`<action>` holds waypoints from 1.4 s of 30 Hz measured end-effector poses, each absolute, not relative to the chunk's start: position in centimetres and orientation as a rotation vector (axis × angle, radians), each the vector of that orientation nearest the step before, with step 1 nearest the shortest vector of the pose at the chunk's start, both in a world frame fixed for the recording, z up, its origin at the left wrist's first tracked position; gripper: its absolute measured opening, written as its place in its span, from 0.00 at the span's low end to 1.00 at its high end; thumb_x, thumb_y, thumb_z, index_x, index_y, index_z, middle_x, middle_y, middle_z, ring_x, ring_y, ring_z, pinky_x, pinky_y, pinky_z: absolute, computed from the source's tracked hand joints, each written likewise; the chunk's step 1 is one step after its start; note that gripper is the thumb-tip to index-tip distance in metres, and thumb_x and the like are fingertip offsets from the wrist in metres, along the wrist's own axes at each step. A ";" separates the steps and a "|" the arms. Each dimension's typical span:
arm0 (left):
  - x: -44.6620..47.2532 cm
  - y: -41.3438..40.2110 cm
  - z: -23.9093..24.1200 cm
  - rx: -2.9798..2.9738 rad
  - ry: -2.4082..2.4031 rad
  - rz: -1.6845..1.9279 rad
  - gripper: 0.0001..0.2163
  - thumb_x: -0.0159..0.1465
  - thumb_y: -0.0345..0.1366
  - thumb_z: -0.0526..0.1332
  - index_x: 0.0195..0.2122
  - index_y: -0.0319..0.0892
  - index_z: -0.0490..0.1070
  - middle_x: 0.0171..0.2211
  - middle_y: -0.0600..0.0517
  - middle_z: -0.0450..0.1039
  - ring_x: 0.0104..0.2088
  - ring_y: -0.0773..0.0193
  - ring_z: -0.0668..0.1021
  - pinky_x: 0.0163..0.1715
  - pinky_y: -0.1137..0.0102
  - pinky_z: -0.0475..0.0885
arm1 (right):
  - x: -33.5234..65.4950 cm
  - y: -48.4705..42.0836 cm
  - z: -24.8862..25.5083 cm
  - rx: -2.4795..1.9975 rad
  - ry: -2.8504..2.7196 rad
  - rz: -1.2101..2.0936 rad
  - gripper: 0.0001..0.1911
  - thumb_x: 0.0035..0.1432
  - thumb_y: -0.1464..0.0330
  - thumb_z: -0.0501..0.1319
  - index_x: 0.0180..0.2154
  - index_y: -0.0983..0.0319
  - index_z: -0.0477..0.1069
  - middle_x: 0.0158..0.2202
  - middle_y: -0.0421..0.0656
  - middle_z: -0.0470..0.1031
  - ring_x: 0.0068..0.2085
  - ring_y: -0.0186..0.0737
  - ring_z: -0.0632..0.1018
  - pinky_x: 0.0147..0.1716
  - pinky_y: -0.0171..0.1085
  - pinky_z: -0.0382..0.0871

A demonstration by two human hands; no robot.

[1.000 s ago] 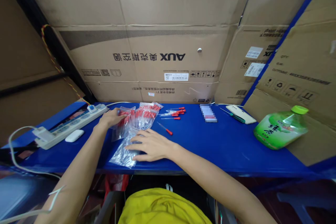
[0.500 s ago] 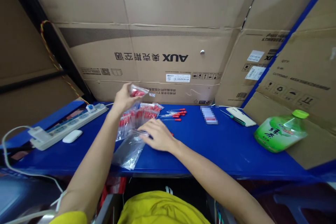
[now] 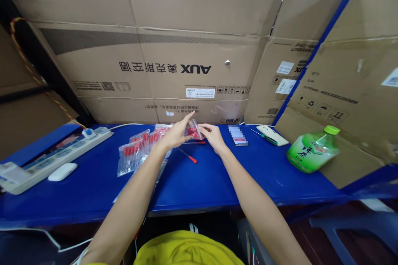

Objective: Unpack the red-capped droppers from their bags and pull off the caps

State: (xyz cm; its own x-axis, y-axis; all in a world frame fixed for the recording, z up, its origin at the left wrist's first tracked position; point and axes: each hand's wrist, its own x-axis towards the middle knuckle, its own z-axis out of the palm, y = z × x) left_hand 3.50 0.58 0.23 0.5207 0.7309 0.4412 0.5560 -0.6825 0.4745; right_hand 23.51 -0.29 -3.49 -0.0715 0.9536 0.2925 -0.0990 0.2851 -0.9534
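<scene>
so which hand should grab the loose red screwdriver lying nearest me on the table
Probably the right hand: the left hand pinches the small bag, and the screwdriver has its red handle toward that side.

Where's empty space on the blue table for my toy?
The biggest bare patch of blue table lies between the right hand and the green bottle. A smaller one lies between the white gadget and the bags of red parts. Back middle is crowded: there the left hand and right hand hold a small bag.
</scene>
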 end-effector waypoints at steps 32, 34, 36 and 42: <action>5.6 -0.5 -2.2 2.438 1.400 0.887 0.17 0.76 0.45 0.46 0.36 0.45 0.69 0.33 0.50 0.78 0.36 0.57 0.79 0.36 0.67 0.65 | 22.8 -1.0 -4.5 -0.896 -1.286 1.277 0.20 0.47 0.53 0.73 0.32 0.62 0.75 0.27 0.40 0.77 0.29 0.35 0.78 0.33 0.36 0.75; 5.6 -0.4 -2.4 2.457 1.380 0.892 0.17 0.76 0.45 0.46 0.38 0.45 0.69 0.33 0.49 0.78 0.36 0.57 0.79 0.37 0.67 0.66 | 22.9 -1.0 -4.5 -0.891 -1.260 1.267 0.21 0.46 0.52 0.73 0.31 0.61 0.74 0.27 0.39 0.77 0.28 0.34 0.77 0.32 0.36 0.75; 5.6 -0.3 -2.5 2.453 1.377 0.903 0.16 0.76 0.44 0.46 0.38 0.45 0.70 0.34 0.49 0.78 0.37 0.57 0.79 0.37 0.68 0.66 | 22.9 -1.1 -4.4 -0.869 -1.275 1.247 0.22 0.46 0.51 0.73 0.32 0.61 0.73 0.27 0.38 0.77 0.28 0.34 0.77 0.32 0.35 0.75; 5.7 -0.4 -2.5 2.389 1.389 0.954 0.17 0.76 0.45 0.48 0.36 0.45 0.70 0.31 0.50 0.78 0.34 0.58 0.80 0.36 0.69 0.65 | 22.7 -1.2 -4.5 -0.851 -1.362 1.221 0.22 0.46 0.51 0.74 0.33 0.61 0.75 0.27 0.38 0.77 0.27 0.35 0.77 0.32 0.35 0.75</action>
State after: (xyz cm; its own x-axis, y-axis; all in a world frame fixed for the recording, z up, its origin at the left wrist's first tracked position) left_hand 5.71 -0.38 -2.49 0.3432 0.8379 0.4244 0.6969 -0.5301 0.4829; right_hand 22.69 -1.22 -4.54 -0.1772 0.9537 0.2429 -0.1380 0.2203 -0.9656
